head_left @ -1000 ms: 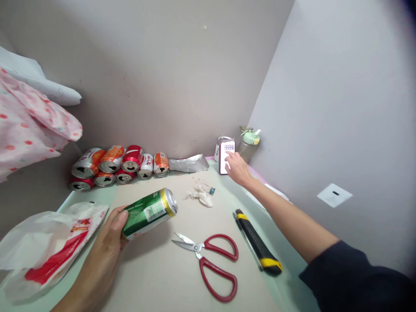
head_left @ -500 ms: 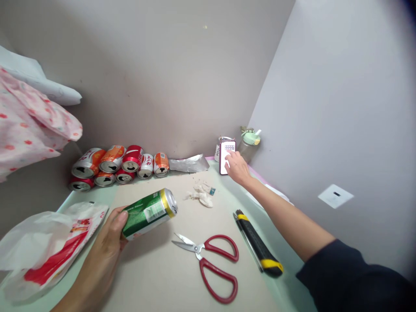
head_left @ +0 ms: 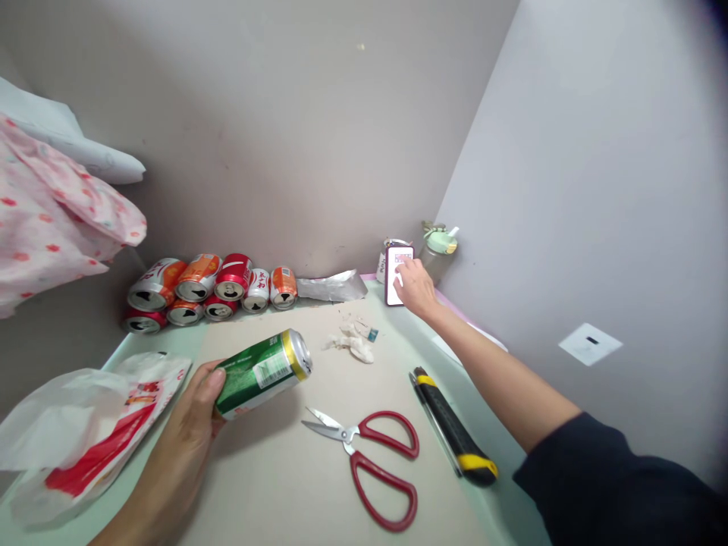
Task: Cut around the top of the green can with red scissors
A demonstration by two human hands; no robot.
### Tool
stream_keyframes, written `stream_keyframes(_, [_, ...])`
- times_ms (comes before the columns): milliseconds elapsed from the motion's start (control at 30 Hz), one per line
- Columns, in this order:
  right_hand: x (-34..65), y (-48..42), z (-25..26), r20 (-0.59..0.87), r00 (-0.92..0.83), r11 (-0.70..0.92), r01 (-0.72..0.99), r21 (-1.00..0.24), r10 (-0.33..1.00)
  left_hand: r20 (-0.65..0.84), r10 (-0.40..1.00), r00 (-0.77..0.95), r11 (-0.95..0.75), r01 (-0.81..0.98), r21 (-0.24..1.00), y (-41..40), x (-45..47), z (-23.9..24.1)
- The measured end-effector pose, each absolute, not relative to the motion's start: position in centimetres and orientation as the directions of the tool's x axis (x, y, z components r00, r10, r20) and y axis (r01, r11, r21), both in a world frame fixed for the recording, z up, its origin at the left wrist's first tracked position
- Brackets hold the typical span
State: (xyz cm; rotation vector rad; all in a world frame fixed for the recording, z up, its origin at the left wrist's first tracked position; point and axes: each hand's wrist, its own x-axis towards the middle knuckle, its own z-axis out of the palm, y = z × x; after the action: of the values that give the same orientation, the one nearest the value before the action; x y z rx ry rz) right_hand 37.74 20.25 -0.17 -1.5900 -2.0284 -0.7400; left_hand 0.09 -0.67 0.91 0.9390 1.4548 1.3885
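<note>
Clasping the base end of a green can [head_left: 253, 375] in the left grip [head_left: 196, 402], holding it tilted over the counter [head_left: 406, 334], a little nearer the left edge; risking a slip through holding one end only. Keeping the right grip [head_left: 418, 288] loosely spread, pinching nothing, at a phone [head_left: 390, 274] standing near the far right corner, not showing clearly whether touching; risking toppling it by pushing too hard. Lying parted, pointing toward the left edge: scissors [head_left: 348, 435], possibly nicking a dropping can. Lying near the right edge: a cutter [head_left: 455, 431], possibly getting knocked by sweeping back low.

Grey walls [head_left: 296, 136], pale green table [head_left: 392, 334]
</note>
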Motion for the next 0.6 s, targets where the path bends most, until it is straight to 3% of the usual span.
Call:
stream_keyframes(300, [37.8, 18.9, 0.1, 0.607, -0.191, 0.184, 0.980, 0.074, 0.772, -0.133, 0.962, -0.239, 0.119, -0.074, 0.990, -0.6, -0.2, 0.7])
stream_keyframes(600, [37.9, 11.1, -3.7, 0.351, -0.177, 0.185, 0.983, 0.009, 0.919, -0.175, 0.964, -0.199, 0.159, -0.094, 0.983, -0.4, -0.6, 0.5])
